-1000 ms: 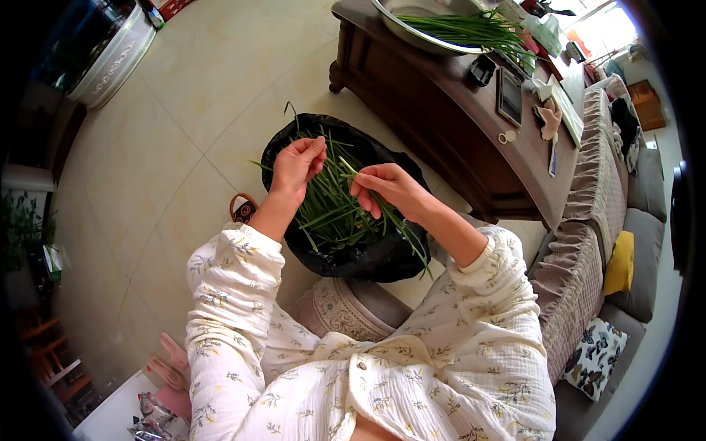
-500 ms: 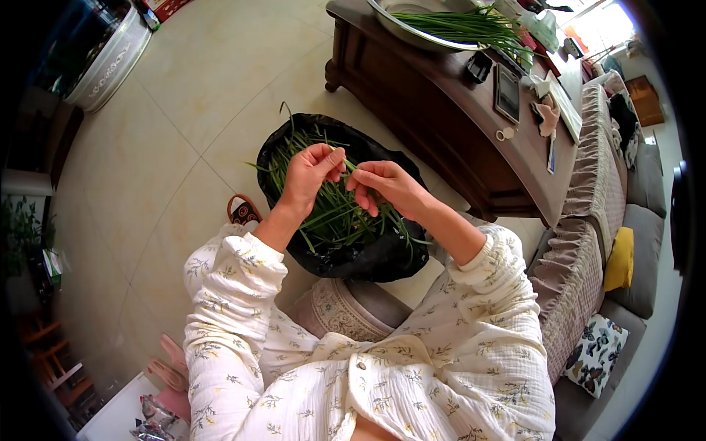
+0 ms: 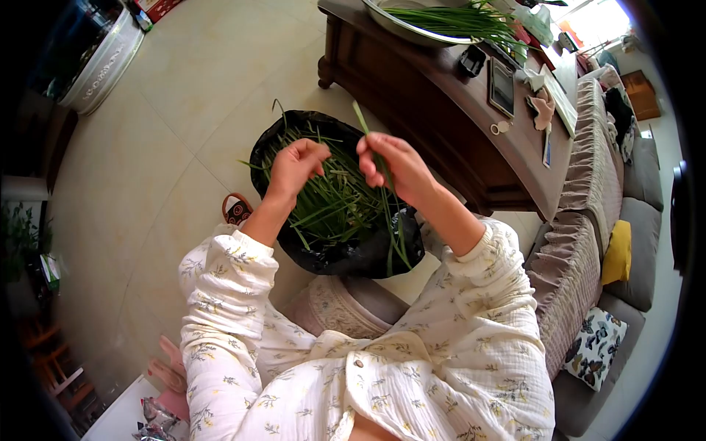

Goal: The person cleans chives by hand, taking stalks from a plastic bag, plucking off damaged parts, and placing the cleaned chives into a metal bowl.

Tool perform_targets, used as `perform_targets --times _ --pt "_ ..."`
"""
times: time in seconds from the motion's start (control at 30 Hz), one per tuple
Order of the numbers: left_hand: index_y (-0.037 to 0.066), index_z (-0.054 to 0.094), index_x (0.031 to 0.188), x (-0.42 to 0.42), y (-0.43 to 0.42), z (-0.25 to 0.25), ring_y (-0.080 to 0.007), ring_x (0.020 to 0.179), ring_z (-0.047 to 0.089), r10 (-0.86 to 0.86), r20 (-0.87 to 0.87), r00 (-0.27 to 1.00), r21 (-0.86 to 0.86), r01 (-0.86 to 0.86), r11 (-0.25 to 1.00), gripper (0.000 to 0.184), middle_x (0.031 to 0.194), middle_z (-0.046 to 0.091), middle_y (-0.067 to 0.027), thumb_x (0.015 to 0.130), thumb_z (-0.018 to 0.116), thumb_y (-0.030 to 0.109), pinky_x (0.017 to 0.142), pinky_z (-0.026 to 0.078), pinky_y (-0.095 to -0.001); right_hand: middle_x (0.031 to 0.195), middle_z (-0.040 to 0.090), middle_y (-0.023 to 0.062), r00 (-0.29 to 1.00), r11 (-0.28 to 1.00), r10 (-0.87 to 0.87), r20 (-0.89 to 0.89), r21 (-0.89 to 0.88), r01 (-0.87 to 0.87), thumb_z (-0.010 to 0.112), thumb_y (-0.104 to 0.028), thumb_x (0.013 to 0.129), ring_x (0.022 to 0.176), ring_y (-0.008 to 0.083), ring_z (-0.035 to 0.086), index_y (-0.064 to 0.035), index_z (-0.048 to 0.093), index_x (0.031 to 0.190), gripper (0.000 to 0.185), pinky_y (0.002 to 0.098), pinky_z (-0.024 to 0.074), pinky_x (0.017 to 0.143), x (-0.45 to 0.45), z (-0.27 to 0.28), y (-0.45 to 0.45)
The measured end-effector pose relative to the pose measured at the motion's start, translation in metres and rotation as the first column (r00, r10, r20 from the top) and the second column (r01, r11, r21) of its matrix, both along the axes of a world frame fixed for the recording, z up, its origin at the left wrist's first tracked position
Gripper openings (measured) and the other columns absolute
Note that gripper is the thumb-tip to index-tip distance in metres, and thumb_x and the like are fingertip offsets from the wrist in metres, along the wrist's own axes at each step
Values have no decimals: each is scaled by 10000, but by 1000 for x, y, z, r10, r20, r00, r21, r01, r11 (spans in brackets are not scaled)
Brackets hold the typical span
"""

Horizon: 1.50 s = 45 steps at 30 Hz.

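My right hand (image 3: pixel 398 170) pinches a long green chive stalk (image 3: pixel 359 116). Its pale end points up above my fingers, and its leaves hang down past my wrist. Just to the left, my left hand (image 3: pixel 294 170) has its fingertips pressed together; anything between them is too small or hidden to make out. Both hands are over a black plastic bag (image 3: pixel 334 261), its mouth spread wide. Loose chive leaves (image 3: pixel 334 213) fill the bag in a tangle, some poking over its rim.
A dark wooden table (image 3: pixel 434 110) stands ahead on the right, bearing a metal basin (image 3: pixel 381 18) of chives (image 3: pixel 448 22), a framed tablet-like object (image 3: pixel 501 87) and small items. A covered sofa (image 3: pixel 581 242) runs along the right. A patterned slipper (image 3: pixel 236 209) is beside the bag on the tiled floor.
My hands have moved apart from each other. The chive stalk now stands upright in my right hand, pale end up, while my left hand has drawn back to the left and lower.
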<state>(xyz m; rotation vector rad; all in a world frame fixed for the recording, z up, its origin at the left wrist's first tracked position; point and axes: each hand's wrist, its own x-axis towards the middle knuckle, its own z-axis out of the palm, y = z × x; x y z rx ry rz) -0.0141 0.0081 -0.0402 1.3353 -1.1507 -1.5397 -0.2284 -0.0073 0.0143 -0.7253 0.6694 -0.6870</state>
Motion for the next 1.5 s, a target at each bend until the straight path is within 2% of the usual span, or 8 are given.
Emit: perform_targets --times 0.3,0.47,0.63,0.73,0.83,0.9,1.37,1.5 --pt "-12 456 1299 -55 32 22 -89 678 542 -400 -649 647 75 578 813 471 1225 558 -150 958 477 312 655 475 -224 714 551 35 933 955 -290 212 -1 297 405 -249 993 554 94 451 -40 523 978 241 245 398 565 -17 -3 -36" --pt "-26 617 991 -62 50 23 -61 492 489 -636 -487 598 77 755 651 238 679 619 -37 950 506 180 478 396 -179 691 524 27 893 904 -396 212 -79 419 415 -237 989 523 90 389 -38 519 988 225 256 382 557 -35 0 -46" --pt "-15 654 953 -55 56 8 -54 494 509 -730 -335 596 133 797 590 267 691 640 -40 953 496 200 473 398 -176 661 512 3 617 373 -773 150 -679 632 443 -253 981 525 47 389 -41 579 914 260 188 290 470 -64 101 -63" --pt "8 667 998 -43 49 -2 -59 535 549 -663 -117 740 89 673 735 254 766 667 -33 931 534 214 509 428 -191 688 543 23 430 18 -903 8 -998 57 520 -173 915 647 111 543 -69 593 929 128 249 427 571 -67 162 -94" --pt "16 667 1013 -23 38 -5 -132 628 608 -494 262 829 -50 523 851 260 841 685 -70 871 609 226 600 481 -258 826 596 44 268 -237 -962 57 -665 -708 543 -96 834 825 190 596 -93 604 938 120 337 462 718 -66 174 -154" --pt "13 662 1014 -10 31 -6 -176 672 626 -285 515 808 -235 453 860 274 863 685 -100 847 632 228 643 495 -288 963 602 52 221 -143 -971 -94 -516 -845 548 -69 791 954 233 576 -108 612 944 170 375 437 824 -63 160 -190" --pt "0 653 1000 57 -6 13 -249 643 608 161 621 767 -360 96 928 289 785 657 -121 789 671 197 610 478 -337 1028 591 71 -42 158 -922 -385 -275 -949 601 -154 808 1000 246 560 -150 663 967 171 402 472 832 -48 43 -289" --pt "11 657 985 78 -8 24 -249 642 618 246 674 697 -365 25 931 279 777 658 -117 783 671 203 611 476 -339 1034 602 95 301 -75 -918 -257 -634 -770 622 -168 805 996 294 564 -112 624 1017 219 419 480 803 -35 68 -268"
